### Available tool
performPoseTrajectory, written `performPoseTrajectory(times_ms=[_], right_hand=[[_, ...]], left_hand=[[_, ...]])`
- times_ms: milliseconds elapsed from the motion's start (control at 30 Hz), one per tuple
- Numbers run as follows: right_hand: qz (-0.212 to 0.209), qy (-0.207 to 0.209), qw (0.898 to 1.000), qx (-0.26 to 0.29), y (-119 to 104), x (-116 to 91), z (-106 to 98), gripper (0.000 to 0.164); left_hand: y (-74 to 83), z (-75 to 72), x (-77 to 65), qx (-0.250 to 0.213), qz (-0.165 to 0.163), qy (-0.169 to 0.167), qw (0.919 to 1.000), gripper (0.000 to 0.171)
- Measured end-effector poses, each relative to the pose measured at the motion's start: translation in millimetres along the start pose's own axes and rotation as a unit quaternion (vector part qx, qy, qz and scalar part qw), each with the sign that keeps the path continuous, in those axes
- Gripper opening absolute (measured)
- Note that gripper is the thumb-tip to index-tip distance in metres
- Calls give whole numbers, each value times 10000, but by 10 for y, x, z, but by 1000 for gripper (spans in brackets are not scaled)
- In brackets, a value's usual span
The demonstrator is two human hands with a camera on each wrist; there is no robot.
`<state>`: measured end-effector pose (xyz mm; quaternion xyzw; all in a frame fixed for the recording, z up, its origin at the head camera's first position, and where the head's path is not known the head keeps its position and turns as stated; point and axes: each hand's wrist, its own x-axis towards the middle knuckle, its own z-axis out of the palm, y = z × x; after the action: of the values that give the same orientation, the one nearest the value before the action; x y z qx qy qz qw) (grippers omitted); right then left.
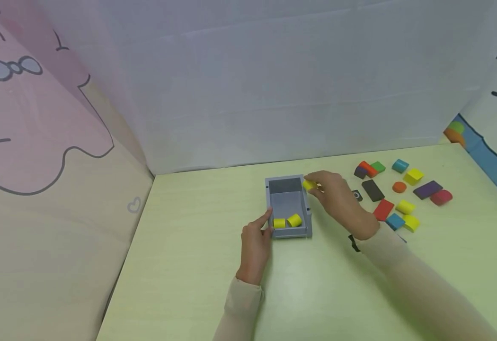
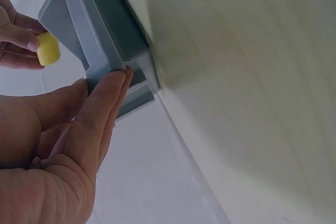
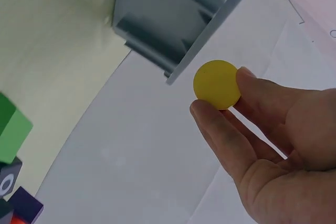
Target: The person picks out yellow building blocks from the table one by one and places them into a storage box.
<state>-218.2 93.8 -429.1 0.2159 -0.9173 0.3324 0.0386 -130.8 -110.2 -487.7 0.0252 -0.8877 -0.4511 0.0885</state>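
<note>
A grey box (image 1: 290, 233) stands on the table with its open side up. Two yellow cylinders (image 1: 279, 223) lie inside, at its near end. My left hand (image 1: 254, 246) pinches the box's left side near the front corner, thumb and fingers on the rim in the left wrist view. Over the box's far right corner, my right hand (image 1: 338, 201) holds another yellow cylinder (image 3: 216, 83) between thumb and fingertips. Its round end faces the camera in the right wrist view, just beside the grey wall.
Several coloured blocks are scattered on the table's right side, among them a red block (image 1: 383, 209), a purple block (image 1: 428, 189), an orange disc (image 1: 399, 187) and a yellow cube (image 1: 413, 176). A pale cloth wall (image 1: 291, 94) rises behind the table (image 1: 197, 246).
</note>
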Motion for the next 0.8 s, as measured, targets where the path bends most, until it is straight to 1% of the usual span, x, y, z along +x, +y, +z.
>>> performPoseTrajectory(times_ms=[167, 333, 567, 800], right_hand=[[-291, 19, 9996, 57, -107, -8, 88, 38], [-604, -190, 9980, 8, -214, 2, 179, 37], [-614, -483, 9969, 43, -309, 21, 352, 35], [-907, -651, 9937, 131, -310, 35, 527, 34]], left_hand=[[0, -2, 5, -25, 22, -20, 10000, 49], [2, -2, 3, -47, -14, -43, 10000, 49], [11, -1, 1, -40, 1, -25, 10000, 50], [11, -8, 0, -13, 27, -14, 10000, 49]])
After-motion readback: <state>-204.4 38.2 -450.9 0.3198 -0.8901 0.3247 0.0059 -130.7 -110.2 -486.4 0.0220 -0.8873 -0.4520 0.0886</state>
